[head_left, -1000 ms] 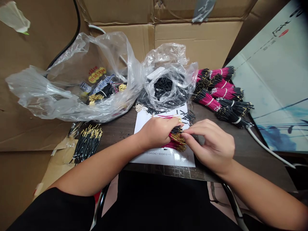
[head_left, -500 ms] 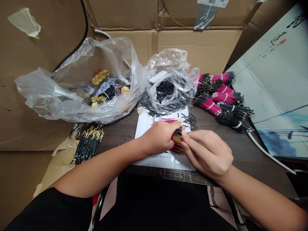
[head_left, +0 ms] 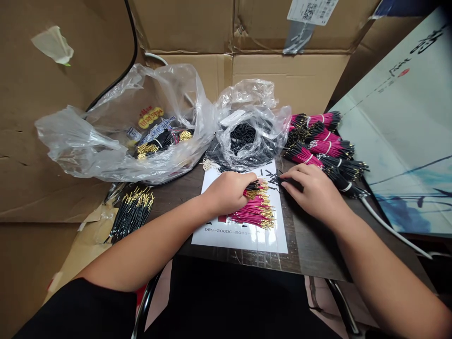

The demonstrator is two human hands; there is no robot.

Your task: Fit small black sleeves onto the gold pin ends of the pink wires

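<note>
My left hand (head_left: 229, 192) is closed around a bundle of wires (head_left: 253, 187) whose black-covered ends stick out past the thumb. Below it, magenta wires with gold tips (head_left: 252, 212) lie spread on a white printed sheet (head_left: 243, 239). At the sheet's upper right edge, my right hand (head_left: 310, 190) has thumb and fingertips pinched at a small black sleeve (head_left: 280, 174). Several more loose black sleeves (head_left: 271, 179) lie beside those fingertips. The palm side of my left hand hides the middle of its bundle.
Behind the sheet stands a clear bag of black sleeves (head_left: 243, 136). A larger plastic bag (head_left: 116, 155) with wire bundles is at the left. Tied magenta and black bundles (head_left: 328, 146) are piled at the right. Black wires with gold tips (head_left: 132, 214) lie near my left forearm.
My right hand has moved away from the bundle's ends, up and to the right, to the loose black sleeves. My left hand keeps its bundle, and the magenta wires beneath show more.
</note>
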